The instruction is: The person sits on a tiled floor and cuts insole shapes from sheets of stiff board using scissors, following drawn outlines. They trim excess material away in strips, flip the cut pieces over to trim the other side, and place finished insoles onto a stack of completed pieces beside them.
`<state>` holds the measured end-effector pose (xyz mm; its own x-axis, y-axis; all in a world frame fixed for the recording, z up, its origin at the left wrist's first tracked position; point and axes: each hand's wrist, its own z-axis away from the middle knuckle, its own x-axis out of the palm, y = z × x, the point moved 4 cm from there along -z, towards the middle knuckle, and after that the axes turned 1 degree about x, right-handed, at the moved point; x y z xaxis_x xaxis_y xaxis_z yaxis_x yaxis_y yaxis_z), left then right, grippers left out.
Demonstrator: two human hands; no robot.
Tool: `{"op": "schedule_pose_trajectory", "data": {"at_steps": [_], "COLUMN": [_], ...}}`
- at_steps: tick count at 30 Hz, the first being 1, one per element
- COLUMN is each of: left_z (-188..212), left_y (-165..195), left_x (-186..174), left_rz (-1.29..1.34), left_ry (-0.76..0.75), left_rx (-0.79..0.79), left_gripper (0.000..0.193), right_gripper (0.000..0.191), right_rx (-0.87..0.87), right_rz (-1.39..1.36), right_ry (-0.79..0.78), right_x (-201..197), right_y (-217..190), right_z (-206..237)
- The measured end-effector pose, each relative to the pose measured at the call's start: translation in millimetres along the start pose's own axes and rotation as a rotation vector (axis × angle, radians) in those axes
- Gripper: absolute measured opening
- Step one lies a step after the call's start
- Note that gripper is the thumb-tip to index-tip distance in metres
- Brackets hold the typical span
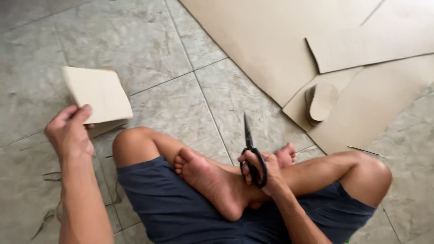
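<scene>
Here the grey tiled floor [135, 40] spreads under everything, and large sheets of brown cardboard [271, 40] cover it well beyond the right hand [262, 169], up and to that hand's far side. One cut strip of cardboard [370, 47] lies across the sheets, and below it sits a small stack of sole-shaped cardboard cutouts [321, 103], well apart from either hand. The person sits cross-legged in dark blue shorts [181, 212], bare feet crossed between the knees; the right hand rests just against the feet.

The left hand [68, 131] is raised out to its own side, its fingers closed on the lower corner of a folded piece of cardboard [97, 92], which stands up and away from the grip, over the floor. The right hand has its fingers clamped through the loops of black scissors [251, 149]; the blades appear shut and point straight up from the grip toward the big sheets. Nothing lies between the blades and the sheets except bare tile. Thin cardboard trimmings [49, 176] lie on the floor just below the left forearm.
</scene>
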<state>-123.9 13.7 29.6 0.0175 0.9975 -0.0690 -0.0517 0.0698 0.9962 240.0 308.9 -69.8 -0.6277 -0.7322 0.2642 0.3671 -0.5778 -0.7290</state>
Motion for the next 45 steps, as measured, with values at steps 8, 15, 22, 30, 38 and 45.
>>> {"op": "schedule_pose_trajectory", "data": {"at_steps": [8, 15, 22, 30, 38, 45], "left_z": [153, 196, 206, 208, 209, 211], "left_y": [-53, 11, 51, 65, 72, 78], "left_x": [112, 152, 147, 143, 141, 142], "left_rz": [0.658, 0.472, 0.259, 0.215, 0.121, 0.191], "left_ry": [-0.322, -0.629, -0.911, -1.093, -1.072, -1.042], "left_rx": [-0.511, -0.388, -0.231, -0.333, -0.329, -0.273], "left_gripper": [0.022, 0.023, 0.030, 0.027, 0.030, 0.024], "right_gripper": [0.049, 0.077, 0.092, 0.101, 0.094, 0.073], "right_rx": [0.019, -0.383, -0.456, -0.432, -0.351, -0.438], "right_rz": [0.259, 0.436, 0.421, 0.295, 0.403, 0.545], "right_ry": [-0.075, -0.266, -0.307, -0.379, -0.187, -0.027], "right_x": [-2, 25, 51, 65, 48, 35], "right_y": [2, -23, -57, -77, -62, -48], "right_z": [18, 62, 89, 104, 108, 110]}}
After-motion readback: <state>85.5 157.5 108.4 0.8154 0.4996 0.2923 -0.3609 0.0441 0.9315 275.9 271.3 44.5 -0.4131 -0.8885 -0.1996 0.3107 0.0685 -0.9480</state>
